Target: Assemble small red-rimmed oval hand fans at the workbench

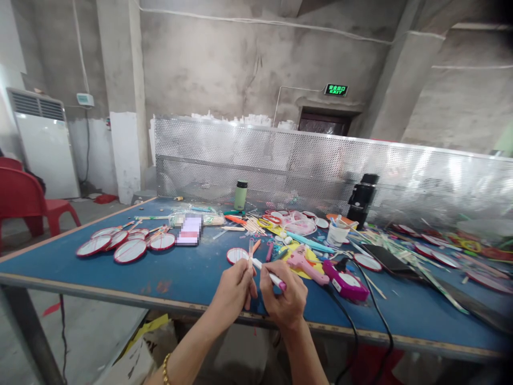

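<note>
My left hand (234, 291) is closed on a thin stick (250, 255) that carries a small round fan (237, 255) with a red rim, held above the blue table (188, 275). My right hand (284, 299) is closed on a white marker with a pink end (269, 275), its tip against the stick near my left fingers. Both hands hover over the table's near edge.
Several red-rimmed round fans (129, 249) lie at the left. A pink glue gun (305, 264), a magenta device (347, 282) with black cables, a white cup (336, 233), a green bottle (240, 195), a black phone (387, 258) and loose sticks clutter the right. A perforated metal screen (320, 166) stands behind; a red chair (28, 200) is at the left.
</note>
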